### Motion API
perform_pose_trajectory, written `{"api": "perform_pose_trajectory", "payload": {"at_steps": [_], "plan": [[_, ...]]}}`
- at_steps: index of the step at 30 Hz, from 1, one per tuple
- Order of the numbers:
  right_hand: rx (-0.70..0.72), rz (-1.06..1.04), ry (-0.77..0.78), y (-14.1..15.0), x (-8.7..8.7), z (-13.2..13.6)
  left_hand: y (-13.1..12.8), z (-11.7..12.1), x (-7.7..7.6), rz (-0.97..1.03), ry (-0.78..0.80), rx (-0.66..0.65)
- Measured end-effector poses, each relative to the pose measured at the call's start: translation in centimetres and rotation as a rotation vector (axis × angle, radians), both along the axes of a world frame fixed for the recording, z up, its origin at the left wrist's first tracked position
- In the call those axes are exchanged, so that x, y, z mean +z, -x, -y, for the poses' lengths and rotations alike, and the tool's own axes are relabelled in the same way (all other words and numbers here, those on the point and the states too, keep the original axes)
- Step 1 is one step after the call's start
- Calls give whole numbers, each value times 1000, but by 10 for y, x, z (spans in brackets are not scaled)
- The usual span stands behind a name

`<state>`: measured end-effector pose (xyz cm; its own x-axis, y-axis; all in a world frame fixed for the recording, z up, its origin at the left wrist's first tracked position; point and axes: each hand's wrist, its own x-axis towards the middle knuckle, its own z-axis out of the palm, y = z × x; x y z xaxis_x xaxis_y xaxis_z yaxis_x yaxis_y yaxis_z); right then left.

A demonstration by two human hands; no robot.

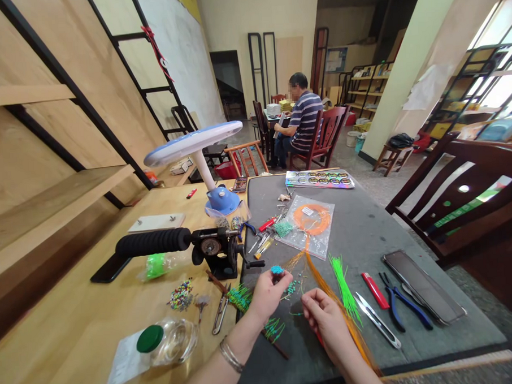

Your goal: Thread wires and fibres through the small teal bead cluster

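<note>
The left hand [269,293] is over the dark grey mat [368,232], its thumb and fingertips closed on a small cluster of turquoise-blue beads [277,269]. Loose turquoise beads [291,287] lie on the mat just beside these fingertips. The right hand [326,316] is near the left, the 2 hands apart; its thumb and index finger are pinched together and the other fingers curled. Whether a thin strand is between them, I cannot tell.

A long bundle of orange fibres [321,275] runs down the mat and passes beside the right hand. Its upper end is by a clear plastic bag with an orange coil [312,219]. To the right of the fibres lie a bundle of bright green strands [344,284], a red lighter [375,291], silver thread snips [378,320], blue-handled pliers [403,301] and a dark smartphone [423,286].

Left of the hands, green strands hang along a thin brown stick [281,349], partly hidden by the left forearm. A black metal crank device [216,247] stands beyond it. In the background, 1 person in a striped shirt [306,121] sits at another table.
</note>
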<state>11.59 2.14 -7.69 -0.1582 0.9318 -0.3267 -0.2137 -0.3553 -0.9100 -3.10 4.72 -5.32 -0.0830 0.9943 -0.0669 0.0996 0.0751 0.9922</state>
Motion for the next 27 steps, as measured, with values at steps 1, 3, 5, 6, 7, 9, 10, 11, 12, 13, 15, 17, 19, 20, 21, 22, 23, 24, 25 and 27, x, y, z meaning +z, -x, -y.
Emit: {"api": "perform_pose_trajectory", "payload": {"at_steps": [1, 3, 5, 6, 7, 9, 10, 11, 12, 13, 15, 17, 19, 20, 21, 22, 23, 24, 25, 27], "plan": [[-22, -3, 8, -2, 0, 1, 2, -2, -1, -56, -22, -2], [-65, -15, 24, -6, 0, 1, 5, -5, -4, -193, -64, -36], [-88, -10, 31, -9, 2, 0, 5, -7, -7, -333, -104, -77], [-90, 4, 27, -10, 4, -1, 4, -8, -8, -397, -126, -97], [-90, 26, 19, -11, 6, -2, 3, -8, -8, -457, -150, -115], [-102, 80, -18, -12, 11, -3, 0, -9, -6, -567, -184, -143], [-113, 103, -45, -12, 14, -2, -1, -10, -5, -615, -189, -154], [-120, 120, -74, -11, 17, 0, -3, -11, -3, -656, -187, -164], [-117, 130, -100, -9, 19, 3, -4, -11, -1, -691, -182, -177], [-101, 131, -117, -6, 21, 7, -6, -12, 0, -722, -174, -192], [-28, 110, -117, 1, 22, 17, -8, -13, 2, -773, -154, -221], [45, 79, -80, 10, 19, 25, -9, -14, 1, -825, -137, -236], [73, 68, -44, 16, 13, 30, -9, -15, -1, -865, -135, -245], [70, 71, -36, 17, 10, 30, -9, -15, -2, -874, -140, -252], [58, 74, -36, 18, 7, 29, -8, -16, -3, -870, -146, -261], [42, 77, -42, 17, 5, 27, -8, -16, -3, -855, -151, -269], [27, 79, -50, 14, 3, 25, -8, -16, -4, -833, -151, -277], [15, 82, -57, 12, 2, 22, -8, -17, -4, -811, -146, -282], [4, 85, -61, 8, 1, 19, -7, -17, -4, -791, -137, -286], [-12, 92, -67, 2, -1, 15, -8, -18, -5, -775, -120, -290]]}}
